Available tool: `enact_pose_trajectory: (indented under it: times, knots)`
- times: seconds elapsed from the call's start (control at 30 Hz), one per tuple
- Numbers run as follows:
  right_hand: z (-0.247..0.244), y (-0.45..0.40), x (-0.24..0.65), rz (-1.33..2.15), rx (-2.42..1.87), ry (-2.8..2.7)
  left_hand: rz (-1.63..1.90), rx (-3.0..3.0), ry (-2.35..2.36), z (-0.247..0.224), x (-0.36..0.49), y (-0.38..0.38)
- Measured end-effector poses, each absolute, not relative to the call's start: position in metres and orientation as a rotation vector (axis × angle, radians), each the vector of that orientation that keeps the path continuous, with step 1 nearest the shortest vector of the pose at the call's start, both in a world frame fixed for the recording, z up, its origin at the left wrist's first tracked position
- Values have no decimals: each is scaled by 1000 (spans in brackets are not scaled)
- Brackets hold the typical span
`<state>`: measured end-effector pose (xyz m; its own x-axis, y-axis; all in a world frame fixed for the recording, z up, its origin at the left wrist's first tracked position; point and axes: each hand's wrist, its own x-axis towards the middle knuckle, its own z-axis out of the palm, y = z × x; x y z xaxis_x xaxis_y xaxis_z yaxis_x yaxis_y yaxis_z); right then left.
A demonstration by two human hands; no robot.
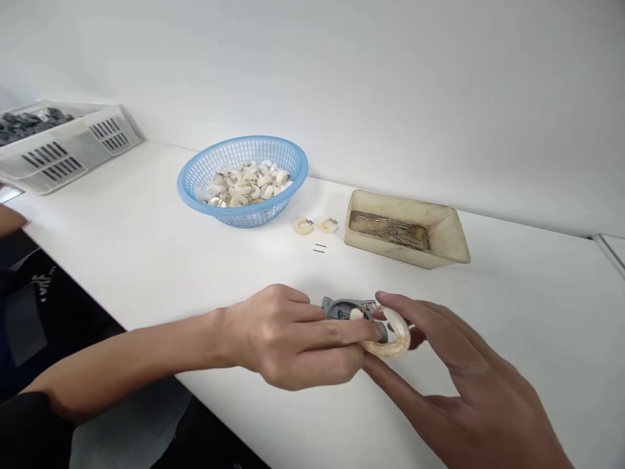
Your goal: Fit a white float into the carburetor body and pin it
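Note:
My left hand [295,339] is closed around a grey plastic housing [339,308] with a round recess, its fingers hiding much of the part. Against the right end of that housing sits a cream, C-shaped plastic piece [401,335], which the thumb and fingers of my right hand [471,365] grip. A small metal fitting shows near the top of the curved piece. Beyond my hands, two similar cream C-shaped pieces [303,227] with metal ends lie on the white table [234,273]. Two thin metal pins [319,248] rest just in front of them.
A blue mesh basket [244,212] holds many cream pieces. To its right stands a cream plastic tray [449,234] with thin metal pins inside. A white crate [78,146] of dark grey parts is at the far left, near another person's arm [10,220].

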<state>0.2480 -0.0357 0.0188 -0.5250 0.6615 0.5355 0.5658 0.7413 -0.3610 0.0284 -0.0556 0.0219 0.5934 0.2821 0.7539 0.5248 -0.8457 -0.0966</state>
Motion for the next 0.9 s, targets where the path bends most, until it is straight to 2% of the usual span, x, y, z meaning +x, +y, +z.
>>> enact_pose_trajectory:
  times: [0.2,0.4,0.57,0.8,0.9]
  knots:
    - [34,-32,253,-195,-880,-2314,-925,-2572,-583,44,28,-44]
    - [65,-26,264,-270,-954,-2270,-694,-2604,-671,80,25,-54]
    - [78,-32,272,-99,-1099,-2093,-1103,-2420,-1061,76,4,-68]
    - [30,-38,271,223,-1036,-2226,-1518,-2911,-1562,11,-22,-67]
    - [21,-39,270,272,-1110,-2222,-1505,-2849,-1976,-3,-21,-67]
